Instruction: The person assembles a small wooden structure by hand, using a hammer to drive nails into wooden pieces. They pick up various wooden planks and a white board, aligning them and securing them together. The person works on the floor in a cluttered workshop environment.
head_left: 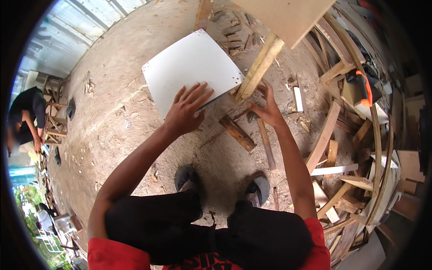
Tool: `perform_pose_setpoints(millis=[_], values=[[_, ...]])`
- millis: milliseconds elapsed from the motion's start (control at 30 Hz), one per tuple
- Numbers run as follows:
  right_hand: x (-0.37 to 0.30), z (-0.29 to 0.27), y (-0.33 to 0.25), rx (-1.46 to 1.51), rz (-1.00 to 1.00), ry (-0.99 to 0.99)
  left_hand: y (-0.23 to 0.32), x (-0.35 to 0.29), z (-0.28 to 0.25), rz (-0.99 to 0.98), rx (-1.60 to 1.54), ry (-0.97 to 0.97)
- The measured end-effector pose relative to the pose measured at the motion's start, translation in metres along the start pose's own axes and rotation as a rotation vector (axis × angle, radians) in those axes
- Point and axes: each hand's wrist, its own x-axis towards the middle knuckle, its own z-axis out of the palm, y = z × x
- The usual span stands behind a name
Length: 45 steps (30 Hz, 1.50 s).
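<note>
A white square panel (191,67) with dark dots at its corners lies in front of me. My left hand (186,108) rests flat on its near edge, fingers spread. At the panel's right corner stands a slanting wooden post (261,67), which runs up to a pale plywood panel (288,15). Beside the post's lower end is my right hand (268,108), thumb and fingers apart. Whether its fingertips touch the wood I cannot tell. On the floor under that hand lies a hammer (266,146), and left of it a short wood block (237,132).
Wooden boards and offcuts (326,135) are heaped along the right side, with an orange strap-like item (366,90) on top. Wood scraps (234,36) lie beyond the white panel. At the far left another person (28,110) bends beside wooden frames (55,110).
</note>
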Motion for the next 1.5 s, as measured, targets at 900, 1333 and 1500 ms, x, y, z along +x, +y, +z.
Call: perform_pose_setpoints(millis=[900,1333,1500], values=[[-0.102,-0.161,0.009,-0.941,0.306,0.633,0.009,0.118,0.030,0.306,-0.067,-0.058],[-0.176,-0.154,0.039,-0.823,0.642,0.663,0.018,0.123,0.032,0.317,-0.138,-0.050],[-0.191,-0.170,0.031,-0.950,0.434,0.499,0.018,0.119,0.039,0.313,-0.134,-0.074]])
